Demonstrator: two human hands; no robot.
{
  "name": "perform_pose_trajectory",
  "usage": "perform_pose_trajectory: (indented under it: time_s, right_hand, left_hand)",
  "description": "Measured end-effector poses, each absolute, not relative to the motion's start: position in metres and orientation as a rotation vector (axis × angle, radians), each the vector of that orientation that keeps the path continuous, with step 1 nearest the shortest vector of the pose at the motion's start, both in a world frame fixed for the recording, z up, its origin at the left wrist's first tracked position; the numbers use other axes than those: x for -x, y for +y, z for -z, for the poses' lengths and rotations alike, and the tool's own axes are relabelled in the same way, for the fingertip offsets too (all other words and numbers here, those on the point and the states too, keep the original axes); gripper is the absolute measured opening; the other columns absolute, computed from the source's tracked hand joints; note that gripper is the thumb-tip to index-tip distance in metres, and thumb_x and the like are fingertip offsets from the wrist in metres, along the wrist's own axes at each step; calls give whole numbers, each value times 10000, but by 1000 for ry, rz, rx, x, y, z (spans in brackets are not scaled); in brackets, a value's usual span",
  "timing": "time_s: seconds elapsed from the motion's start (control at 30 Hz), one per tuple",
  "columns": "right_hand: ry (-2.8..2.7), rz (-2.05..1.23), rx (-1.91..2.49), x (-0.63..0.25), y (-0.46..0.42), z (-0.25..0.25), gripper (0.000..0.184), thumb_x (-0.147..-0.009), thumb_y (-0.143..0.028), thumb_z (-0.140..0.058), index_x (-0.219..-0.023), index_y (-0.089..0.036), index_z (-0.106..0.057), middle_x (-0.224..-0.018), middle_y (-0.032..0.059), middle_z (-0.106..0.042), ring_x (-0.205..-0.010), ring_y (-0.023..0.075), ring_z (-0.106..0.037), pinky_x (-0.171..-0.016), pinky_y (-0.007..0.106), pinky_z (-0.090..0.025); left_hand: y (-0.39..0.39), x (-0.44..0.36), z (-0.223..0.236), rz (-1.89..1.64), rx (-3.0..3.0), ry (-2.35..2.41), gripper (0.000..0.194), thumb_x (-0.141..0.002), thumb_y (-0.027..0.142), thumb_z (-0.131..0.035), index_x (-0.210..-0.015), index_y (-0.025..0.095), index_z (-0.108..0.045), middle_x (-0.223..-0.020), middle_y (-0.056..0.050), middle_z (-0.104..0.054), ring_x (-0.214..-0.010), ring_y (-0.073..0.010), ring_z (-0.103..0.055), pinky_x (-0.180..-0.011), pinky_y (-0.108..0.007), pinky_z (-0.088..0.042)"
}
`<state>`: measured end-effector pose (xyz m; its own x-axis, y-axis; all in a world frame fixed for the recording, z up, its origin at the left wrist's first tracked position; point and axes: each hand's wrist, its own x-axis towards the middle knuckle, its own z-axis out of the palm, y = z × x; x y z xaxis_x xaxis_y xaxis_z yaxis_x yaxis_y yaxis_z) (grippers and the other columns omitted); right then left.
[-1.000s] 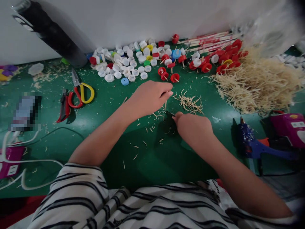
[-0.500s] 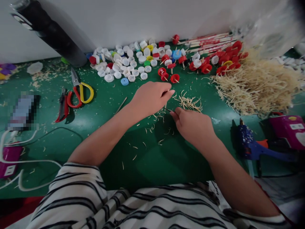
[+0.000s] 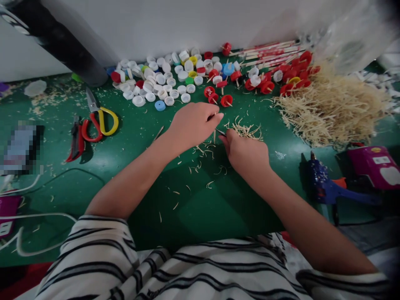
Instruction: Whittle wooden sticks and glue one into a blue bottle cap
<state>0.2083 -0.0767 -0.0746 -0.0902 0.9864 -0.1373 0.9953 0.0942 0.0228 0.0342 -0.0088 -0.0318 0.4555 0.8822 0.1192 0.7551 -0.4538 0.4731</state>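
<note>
Green counter (image 3: 187,196) beneath, pinches a thin pale stick (image 3: 214,136) in the left hand (image 3: 192,125); grips a slim dark tool (image 3: 221,133) in the right hand (image 3: 248,155), tip near the stick; has curled shavings (image 3: 245,131) just beyond the right hand, white caps (image 3: 138,101) beyond the left hand, and scissors (image 3: 115,121) well apart on the left.

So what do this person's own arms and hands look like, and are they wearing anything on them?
Human hands, no machine parts: the left hand and right hand are bare, with no gloves visible. I see no watch, bracelet or cable on either forearm. Rings I can't rule out, as some fingers are hidden. The loose, white fabric sleeves have black and grey stripes and leave the forearms uncovered.
</note>
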Motion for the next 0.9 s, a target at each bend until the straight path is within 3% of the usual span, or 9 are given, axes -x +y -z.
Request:
perform_pose_trajectory:
  time_s: [0.47,0.9]
  right_hand:
    - [2178,269,-1892,-207,-82,72,536,-1170,-458,-214,-1294,-200,-666,-856,148,-789,-783,274,-750,-646,317,-313]
    - [2070,305,-1882,-200,-90,58,501,-1173,-404,-210,-1312,-194,-643,-890,158,-814,-826,280,-795,-604,314,-300]
  left_hand:
    - [-7,-29,31,-490,-2303,1372,408,-1047,296,-523,-679,235,-359,-589,12,-333,-598,-167,-369,-643,-358,-290]
    - [-15,-35,28,-443,-2384,1353,379,-1073,310,-508,-724,237,-378,-608,10,-371,-585,-164,-369,-611,-352,-253]
